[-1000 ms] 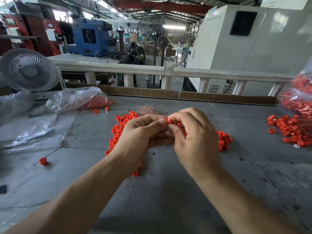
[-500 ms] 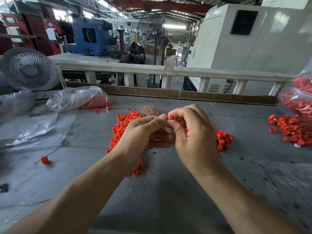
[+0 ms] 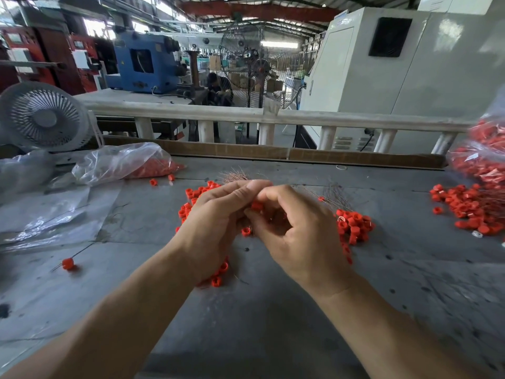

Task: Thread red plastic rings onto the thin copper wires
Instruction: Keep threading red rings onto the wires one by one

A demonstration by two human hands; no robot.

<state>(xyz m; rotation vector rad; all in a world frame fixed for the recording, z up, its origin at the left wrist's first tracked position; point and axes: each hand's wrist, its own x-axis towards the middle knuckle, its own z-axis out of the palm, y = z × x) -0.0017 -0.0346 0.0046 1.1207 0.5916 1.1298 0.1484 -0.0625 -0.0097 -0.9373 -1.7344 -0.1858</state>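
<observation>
Fan [image 3: 43, 117] far left; plastic bag [image 3: 120, 162] of red pieces beside it; one ring on a wire [image 3: 67, 263] on the tabletop [image 3: 273, 324]. Centre: my left hand [image 3: 216, 222] and right hand [image 3: 297, 236], fingers pinched together on a red ring [image 3: 257, 205] above the loose ring pile [image 3: 352, 225]. Copper wires [image 3: 235, 177] just behind. Another ring heap [image 3: 470, 209] far right.

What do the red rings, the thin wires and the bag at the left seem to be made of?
Red rings: probably moulded plastic; uniform bright red with a slight gloss.
Thin wires: seemingly copper; hair-fine strands with a reddish-brown metallic tint.
Bag: thin clear plastic film; see-through, crinkled, with shiny highlights, red pieces visible inside.
</observation>
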